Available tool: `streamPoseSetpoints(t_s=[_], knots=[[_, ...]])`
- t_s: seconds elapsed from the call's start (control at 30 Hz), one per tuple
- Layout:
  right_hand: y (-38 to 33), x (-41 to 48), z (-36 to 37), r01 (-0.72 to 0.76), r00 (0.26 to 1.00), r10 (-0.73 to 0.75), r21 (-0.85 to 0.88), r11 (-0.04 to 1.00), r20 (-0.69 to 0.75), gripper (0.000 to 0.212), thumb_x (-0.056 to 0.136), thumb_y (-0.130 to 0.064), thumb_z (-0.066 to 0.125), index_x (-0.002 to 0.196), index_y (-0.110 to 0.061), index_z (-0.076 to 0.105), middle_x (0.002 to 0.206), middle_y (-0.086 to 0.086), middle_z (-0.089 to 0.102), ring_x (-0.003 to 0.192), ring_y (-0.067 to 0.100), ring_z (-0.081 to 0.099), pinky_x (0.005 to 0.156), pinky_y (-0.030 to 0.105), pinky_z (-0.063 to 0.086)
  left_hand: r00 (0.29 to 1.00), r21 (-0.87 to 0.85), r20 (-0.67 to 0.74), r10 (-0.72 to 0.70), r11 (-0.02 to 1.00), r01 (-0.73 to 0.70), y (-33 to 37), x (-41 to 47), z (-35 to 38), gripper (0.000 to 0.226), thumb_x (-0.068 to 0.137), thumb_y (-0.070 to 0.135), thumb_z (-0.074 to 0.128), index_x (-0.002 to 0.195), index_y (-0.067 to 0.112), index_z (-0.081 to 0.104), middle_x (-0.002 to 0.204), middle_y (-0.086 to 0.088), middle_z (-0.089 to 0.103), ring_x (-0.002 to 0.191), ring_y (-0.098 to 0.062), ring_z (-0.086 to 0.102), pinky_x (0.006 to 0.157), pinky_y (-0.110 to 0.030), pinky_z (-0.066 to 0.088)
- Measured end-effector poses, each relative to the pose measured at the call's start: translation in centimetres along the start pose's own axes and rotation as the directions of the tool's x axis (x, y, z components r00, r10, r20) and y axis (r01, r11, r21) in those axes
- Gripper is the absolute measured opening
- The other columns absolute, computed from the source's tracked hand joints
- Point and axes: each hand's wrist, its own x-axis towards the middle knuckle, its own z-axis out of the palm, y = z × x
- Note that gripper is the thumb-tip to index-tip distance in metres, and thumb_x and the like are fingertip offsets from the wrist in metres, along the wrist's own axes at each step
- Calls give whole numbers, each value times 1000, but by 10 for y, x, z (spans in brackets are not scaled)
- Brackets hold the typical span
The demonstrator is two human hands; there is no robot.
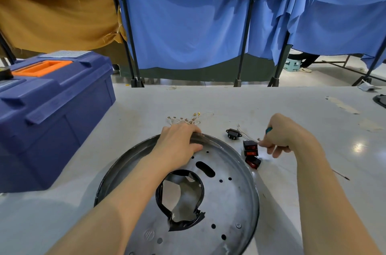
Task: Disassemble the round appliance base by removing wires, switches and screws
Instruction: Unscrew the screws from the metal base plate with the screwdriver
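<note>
Now my left hand (177,144) grips the base (229,202) by its far rim mid-frame, probably stiff and slick; right hand (286,135) holds a screwdriver (268,130).

Left hand (177,146) grips base (229,198); right hand (288,137), screwdriver (269,130).

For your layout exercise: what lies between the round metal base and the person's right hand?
Three red-rocker switches in a row, close to the base rim and the right hand; the head view shows it.
</note>
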Motion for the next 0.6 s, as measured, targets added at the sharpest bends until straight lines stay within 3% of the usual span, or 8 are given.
streamPoseSetpoints(t_s=[0.1, 0.33, 0.47, 0.6], knots=[[12, 4, 4, -59, 998, 60, -59, 997, 22, 26, 82, 6, 65, 71, -4, 44, 55, 17, 59, 37, 25, 54, 37, 16, 34, 1000, 8, -4, -2, 1000, 2, 1, 1, 1, 37, 91, 33, 62, 126, 25, 58, 125, 3, 62, 119, -22, 52, 101, -37, 34], [11, 4, 8, -80, 994, 85, -81, 994, 66, 26, 88, -4, 64, 71, -2, 44, 37, 12, 54, 24, 19, 41, 36, 15, 31, 1000, -4, -11, 2, 1000, -2, 0, 1, 1, 33, 91, 32, 62, 123, 25, 59, 121, 4, 64, 116, -22, 53, 98, -36, 32], [6, 1, -2, -51, 999, 51, -43, 998, 7, 22, 91, -9, 63, 77, 2, 51, 52, 17, 63, 33, 20, 53, 39, 20, 35, 1000, -29, -9, 9, 1000, -9, -1, 1, 1, 30, 91, 28, 62, 120, 23, 61, 118, 2, 65, 114, -23, 54, 98, -37, 34], [-9, -4, -10, 108, 992, -104, 58, 992, -66, 25, 91, -16, 66, 82, 7, 61, 62, 16, 68, 32, 14, 52, 37, 21, 37, 999, -65, -28, 19, 998, -21, -3, 0, 0, 22, 93, 17, 60, 115, 21, 64, 114, 0, 66, 111, -24, 54, 95, -36, 38]])
